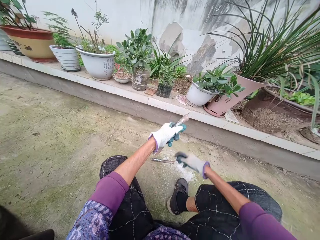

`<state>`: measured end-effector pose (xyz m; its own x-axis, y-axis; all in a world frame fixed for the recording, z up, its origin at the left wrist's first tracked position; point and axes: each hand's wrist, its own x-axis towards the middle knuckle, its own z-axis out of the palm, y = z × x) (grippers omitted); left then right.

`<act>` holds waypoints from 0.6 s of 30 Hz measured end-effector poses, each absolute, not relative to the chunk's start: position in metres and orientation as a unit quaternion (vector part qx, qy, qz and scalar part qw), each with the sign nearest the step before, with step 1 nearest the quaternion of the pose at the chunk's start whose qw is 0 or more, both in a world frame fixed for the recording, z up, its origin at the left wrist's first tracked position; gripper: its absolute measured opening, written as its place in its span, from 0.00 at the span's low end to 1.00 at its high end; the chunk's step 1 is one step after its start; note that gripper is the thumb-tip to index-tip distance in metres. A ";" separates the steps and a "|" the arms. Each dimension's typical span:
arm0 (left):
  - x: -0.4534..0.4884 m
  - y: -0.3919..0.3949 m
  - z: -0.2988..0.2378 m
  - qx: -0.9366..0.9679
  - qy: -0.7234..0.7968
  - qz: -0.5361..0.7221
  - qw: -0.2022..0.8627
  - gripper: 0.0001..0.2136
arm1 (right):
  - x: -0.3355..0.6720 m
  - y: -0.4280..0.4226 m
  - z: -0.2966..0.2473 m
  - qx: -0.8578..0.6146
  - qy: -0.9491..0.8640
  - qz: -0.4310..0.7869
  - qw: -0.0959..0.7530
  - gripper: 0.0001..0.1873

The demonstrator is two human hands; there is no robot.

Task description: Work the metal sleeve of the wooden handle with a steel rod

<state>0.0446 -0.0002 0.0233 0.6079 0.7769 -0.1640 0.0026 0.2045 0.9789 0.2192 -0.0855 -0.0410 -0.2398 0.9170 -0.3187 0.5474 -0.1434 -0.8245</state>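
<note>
Outdoor site: mottled concrete ground (pixel 65 130) ran up to a tiled ledge (pixel 165 106), with a stained, peeling wall (pixel 135 15) behind. A silvery, partly see-through cylinder (pixel 182 120) was in the left hand (pixel 168 134), above the ground and in front of the ledge. Its long axis sloped; the exposed end pointed up and to the right, away from the body, toward the ledge. Left grip: gloved fingers wrapped around the cylinder, pinching it. Right hand (pixel 192 162), also gloved, was lower and to the right, blurred; fingers looked bent, but whether the grip was spread or pressed together could not be told. Just left of its fingertips a thin metallic rod (pixel 162 160) lay on the concrete, long axis nearly left to right. White granules (pixel 187 174) were scattered below the right hand, near a dark shoe (pixel 180 191). On the ledge, farther out: a tilted pink pot (pixel 228 98) and a white pot (pixel 198 95) holding a succulent (pixel 220 80).
</note>
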 end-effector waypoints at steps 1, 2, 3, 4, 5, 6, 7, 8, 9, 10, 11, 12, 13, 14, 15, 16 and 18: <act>0.045 -0.001 0.023 0.563 0.340 0.268 0.704 0.16 | 0.224 -0.069 -0.031 -0.589 -0.618 0.469 0.226 0.14; 0.046 -0.002 0.024 0.558 0.330 0.256 0.717 0.18 | 0.226 -0.053 -0.021 -0.587 -0.609 0.461 0.269 0.14; 0.046 -0.002 0.024 0.553 0.317 0.246 0.730 0.19 | 0.227 -0.039 -0.011 -0.578 -0.599 0.459 0.312 0.16; 0.047 -0.001 0.024 0.548 0.302 0.240 0.742 0.20 | 0.225 -0.028 -0.002 -0.560 -0.587 0.459 0.362 0.18; 0.047 0.001 0.024 0.542 0.286 0.238 0.753 0.21 | 0.222 -0.020 0.006 -0.537 -0.576 0.481 0.385 0.20; 0.047 0.003 0.023 0.535 0.273 0.243 0.762 0.23 | 0.218 -0.014 0.012 -0.528 -0.567 0.504 0.381 0.22; 0.046 0.007 0.022 0.527 0.262 0.250 0.769 0.24 | 0.213 -0.010 0.015 -0.523 -0.560 0.529 0.365 0.23; 0.045 0.011 0.021 0.517 0.254 0.256 0.776 0.25 | 0.210 -0.008 0.017 -0.507 -0.555 0.557 0.353 0.24; 0.043 0.014 0.021 0.506 0.250 0.261 0.783 0.25 | 0.207 -0.008 0.017 -0.489 -0.555 0.574 0.351 0.25; 0.040 0.017 0.020 0.494 0.248 0.264 0.790 0.26 | 0.207 -0.008 0.015 -0.474 -0.556 0.583 0.354 0.25; 0.038 0.020 0.020 0.482 0.250 0.268 0.796 0.26 | 0.209 -0.008 0.011 -0.464 -0.557 0.585 0.364 0.25; 0.035 0.021 0.021 0.471 0.256 0.271 0.800 0.26 | 0.212 -0.008 0.008 -0.461 -0.556 0.581 0.375 0.25; 0.032 0.022 0.022 0.462 0.265 0.273 0.801 0.26 | 0.216 -0.007 0.004 -0.467 -0.553 0.578 0.377 0.24; 0.030 0.023 0.023 0.454 0.277 0.278 0.800 0.26 | 0.220 -0.006 0.001 -0.475 -0.549 0.579 0.371 0.22; 0.028 0.022 0.025 0.448 0.291 0.281 0.797 0.26 | 0.225 -0.005 0.000 -0.482 -0.545 0.583 0.362 0.21; 0.027 0.022 0.027 0.444 0.306 0.283 0.793 0.26 | 0.229 -0.004 0.000 -0.488 -0.542 0.586 0.353 0.20; 0.026 0.021 0.030 0.443 0.331 0.287 0.782 0.25 | 0.234 -0.003 0.005 -0.498 -0.542 0.581 0.347 0.18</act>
<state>0.0255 0.0215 0.0297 0.6165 0.7422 -0.2629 -0.1569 0.4430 0.8827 0.2340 -0.0031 0.0046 -0.2619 0.9436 -0.2024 0.1369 -0.1713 -0.9757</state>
